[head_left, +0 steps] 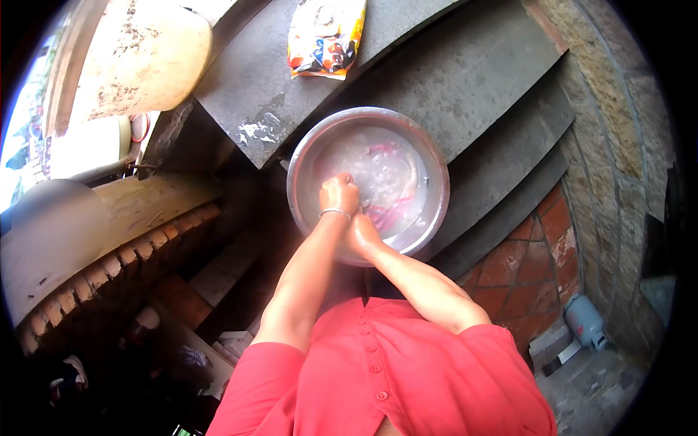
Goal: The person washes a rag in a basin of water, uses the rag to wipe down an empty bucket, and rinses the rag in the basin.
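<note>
A round metal basin (296,182) of cloudy, bubbly water (389,171) stands in front of me. Pink cloth (389,216) lies partly under the water, with another pink patch near the far side. My left hand (339,195), with a bracelet at the wrist, is closed in a fist above the water at the basin's near left. Just below it, my right hand (360,236) presses close against it, fingers curled and partly hidden. The cloth bunches right beside both hands and seems gripped between them.
Grey stone steps (465,80) run behind and right of the basin. A colourful plastic packet (327,40) lies on the upper slab, near a wet foamy patch (259,131). A large pale, stained container (149,58) is at upper left. A grey-blue bottle (584,321) lies lower right.
</note>
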The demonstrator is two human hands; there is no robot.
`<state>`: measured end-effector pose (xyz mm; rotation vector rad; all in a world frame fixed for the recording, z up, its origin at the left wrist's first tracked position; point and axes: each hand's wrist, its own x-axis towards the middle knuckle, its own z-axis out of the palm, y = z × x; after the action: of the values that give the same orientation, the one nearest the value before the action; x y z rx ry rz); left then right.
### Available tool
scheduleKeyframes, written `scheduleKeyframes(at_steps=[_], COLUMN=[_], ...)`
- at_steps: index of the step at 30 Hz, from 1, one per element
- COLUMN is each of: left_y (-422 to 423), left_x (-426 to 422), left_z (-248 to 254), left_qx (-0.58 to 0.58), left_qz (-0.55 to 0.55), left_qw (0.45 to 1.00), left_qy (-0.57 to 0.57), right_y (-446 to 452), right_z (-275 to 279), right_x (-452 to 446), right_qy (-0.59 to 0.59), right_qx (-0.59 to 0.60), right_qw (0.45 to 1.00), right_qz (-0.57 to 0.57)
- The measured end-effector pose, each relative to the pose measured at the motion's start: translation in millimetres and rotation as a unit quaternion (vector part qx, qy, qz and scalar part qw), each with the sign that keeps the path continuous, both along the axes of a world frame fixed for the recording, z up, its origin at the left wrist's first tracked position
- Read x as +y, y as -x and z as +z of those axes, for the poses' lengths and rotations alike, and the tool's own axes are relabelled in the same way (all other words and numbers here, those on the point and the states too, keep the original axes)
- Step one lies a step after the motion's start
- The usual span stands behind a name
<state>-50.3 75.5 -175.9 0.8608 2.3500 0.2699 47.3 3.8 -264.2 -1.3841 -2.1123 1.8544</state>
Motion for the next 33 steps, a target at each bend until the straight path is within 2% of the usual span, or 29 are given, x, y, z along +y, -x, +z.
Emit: scheduleKeyframes(at_steps=[3, 7, 8, 12, 13, 14, 15, 16, 19, 20, 22, 26, 27, 29, 30, 31, 33], left_y=[0.3, 0.8, 2.2, 5.1, 13.2, 18.0, 28.2, 36.7, 56.1, 61.2, 68.1, 70.5, 69.9, 67.7, 66.3, 65.0, 66.7], left_x=[-5.0, -8.9, -9.5, -19.4, -18.7, -26.8, -28.2, -38.2, -77.9, -91.5, -125.7, -216.8, -241.4, -297.6, -325.9, -356.0, -418.2], left_z=[3.3, 10.3, 12.5, 35.8, 44.0, 33.6, 55.3, 58.1, 84.8, 95.5, 114.4, 128.1, 129.6, 144.2, 150.7, 164.2, 191.6], left_qx=[0.006, 0.027, 0.023, 0.02, -0.046, -0.065, -0.133, -0.185, -0.336, -0.38, -0.423, -0.347, -0.314, -0.313, -0.309, -0.256, -0.144], left_qz=[-0.009, -0.045, -0.061, -0.068, -0.071, -0.051, -0.023, -0.007, 0.083, 0.12, 0.176, 0.232, 0.238, 0.327, 0.368, 0.399, 0.458], left_qw=[0.999, 0.995, 0.993, 0.997, 0.996, 0.996, 0.991, 0.982, 0.93, 0.905, 0.868, 0.836, 0.827, 0.768, 0.733, 0.712, 0.666], left_qy=[0.038, 0.09, 0.1, 0.012, 0.028, -0.023, -0.006, -0.042, -0.127, -0.149, -0.191, -0.357, -0.401, -0.452, -0.481, -0.518, -0.571], right_y=[-6.3, -10.2, -6.5, -16.1, -19.4, -23.5, -25.3, -26.3, -25.3, -13.3, -6.3, 21.7, 26.8, 33.4, 43.0, 50.0, 65.2], right_z=[27.0, 149.1, 161.2, 145.3, 137.8, 131.0, 133.1, 143.0, 156.3, 176.9, 182.0, 200.9, 199.5, 173.4, 174.8, 167.5, 171.1], right_x=[5.4, 57.0, 63.1, 58.7, 55.7, 52.6, 51.4, 49.3, 39.6, 30.3, 20.7, -8.6, -16.2, -27.4, -37.3, -45.1, -70.1], right_qy=[0.073, 0.073, 0.079, -0.068, -0.104, -0.141, -0.168, -0.189, -0.204, -0.135, -0.075, -0.027, -0.049, -0.128, -0.106, -0.019, -0.053], right_qx=[0.024, -0.04, -0.056, -0.114, -0.112, -0.111, -0.098, -0.07, 0.031, 0.059, 0.107, 0.103, 0.102, 0.138, 0.108, 0.08, 0.076], right_qw=[0.997, 0.996, 0.994, 0.98, 0.977, 0.973, 0.97, 0.969, 0.972, 0.984, 0.984, 0.968, 0.957, 0.931, 0.933, 0.949, 0.941], right_qz=[-0.031, 0.038, 0.057, 0.148, 0.147, 0.145, 0.147, 0.143, 0.116, 0.104, 0.122, 0.229, 0.267, 0.313, 0.326, 0.306, 0.326])
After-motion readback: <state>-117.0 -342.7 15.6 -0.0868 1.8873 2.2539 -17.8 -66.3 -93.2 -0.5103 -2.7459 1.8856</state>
